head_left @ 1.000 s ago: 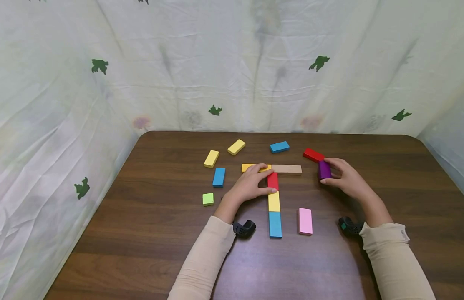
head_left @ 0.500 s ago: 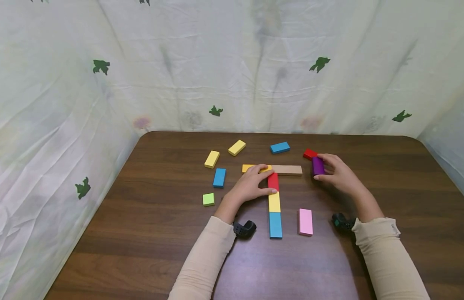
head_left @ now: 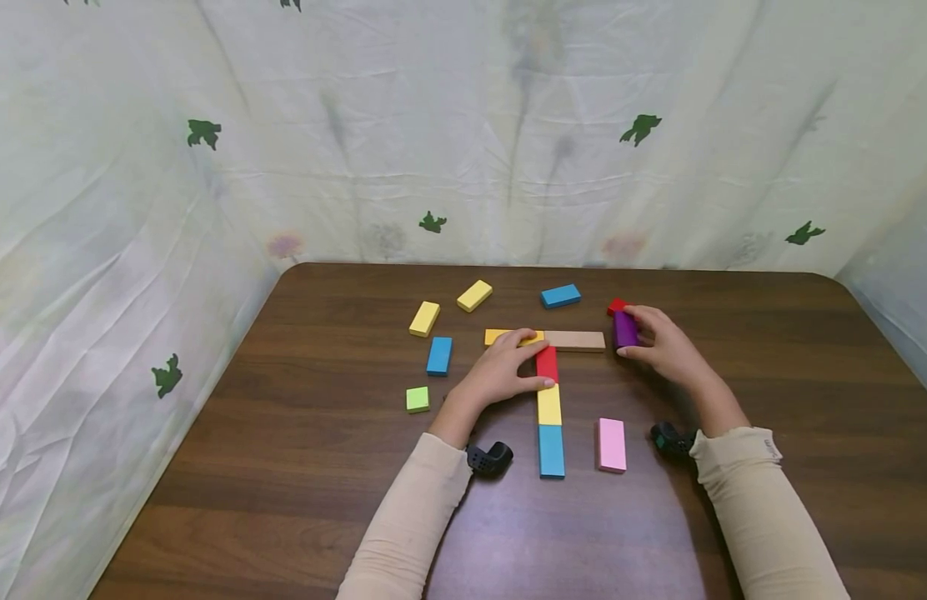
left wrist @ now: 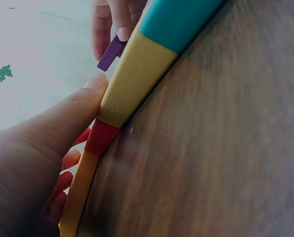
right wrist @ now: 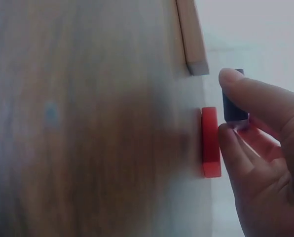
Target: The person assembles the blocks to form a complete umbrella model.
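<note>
My right hand (head_left: 665, 347) pinches a purple block (head_left: 625, 329) between thumb and fingers, to the right of the pale wooden block (head_left: 573, 341). In the right wrist view the purple block (right wrist: 234, 106) shows dark, held above the table. My left hand (head_left: 501, 367) rests over a row of blocks, its thumb at the join of the red block (head_left: 546, 364) and the yellow block (head_left: 549, 405). Its other fingers reach over the orange block (head_left: 493, 337). A blue block (head_left: 551, 452) ends the row nearest me; orange and pale blocks form the crossbar of a T.
Behind the purple block lies a red block (head_left: 617, 306), partly hidden. A pink block (head_left: 611, 445) lies right of the row. Left and back are a lime-green block (head_left: 417, 400), blue blocks (head_left: 438, 356) and yellow blocks (head_left: 424, 318). A cloth (head_left: 463, 125) hangs behind the table (head_left: 246, 467).
My right hand has moved left with the purple block, from beside the loose red block toward the pale block's end. The left hand stays in place on the row.
</note>
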Action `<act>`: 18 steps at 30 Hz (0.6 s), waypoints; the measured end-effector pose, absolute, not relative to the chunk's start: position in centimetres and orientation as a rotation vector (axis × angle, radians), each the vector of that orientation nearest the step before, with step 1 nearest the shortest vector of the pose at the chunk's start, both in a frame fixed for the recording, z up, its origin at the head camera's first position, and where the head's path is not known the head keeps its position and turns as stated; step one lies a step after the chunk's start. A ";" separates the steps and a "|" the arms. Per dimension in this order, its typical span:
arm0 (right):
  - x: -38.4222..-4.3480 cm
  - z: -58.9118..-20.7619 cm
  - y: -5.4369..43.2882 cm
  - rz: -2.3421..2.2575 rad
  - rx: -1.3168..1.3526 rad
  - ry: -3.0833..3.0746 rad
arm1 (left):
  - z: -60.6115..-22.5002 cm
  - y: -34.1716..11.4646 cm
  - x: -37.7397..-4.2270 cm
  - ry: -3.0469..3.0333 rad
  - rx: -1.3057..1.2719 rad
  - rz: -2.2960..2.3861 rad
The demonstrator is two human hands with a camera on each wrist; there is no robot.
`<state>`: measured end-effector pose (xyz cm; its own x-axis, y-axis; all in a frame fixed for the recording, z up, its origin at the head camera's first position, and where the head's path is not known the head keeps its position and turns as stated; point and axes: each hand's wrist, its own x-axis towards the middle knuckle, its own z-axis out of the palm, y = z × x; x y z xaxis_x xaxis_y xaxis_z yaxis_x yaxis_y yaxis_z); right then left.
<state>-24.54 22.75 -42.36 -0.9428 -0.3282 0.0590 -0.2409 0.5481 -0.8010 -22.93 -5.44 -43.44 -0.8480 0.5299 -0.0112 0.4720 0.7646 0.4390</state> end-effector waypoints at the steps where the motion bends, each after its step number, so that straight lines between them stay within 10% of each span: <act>1: -24.6 -42.4 22.7 -1.359 -0.495 2.673 | -43.5 -5.4 -22.9 2.824 0.805 0.647; 18: -25.2 -43.5 22.0 -1.275 -0.471 2.673 | -43.8 -5.5 -23.1 2.830 0.810 0.647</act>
<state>-25.18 22.02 -43.49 -0.9407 -0.3393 0.0059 -0.2182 0.5913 -0.7764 -23.12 -5.46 -43.77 -0.8482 0.5297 -0.0047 0.4751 0.7646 0.4355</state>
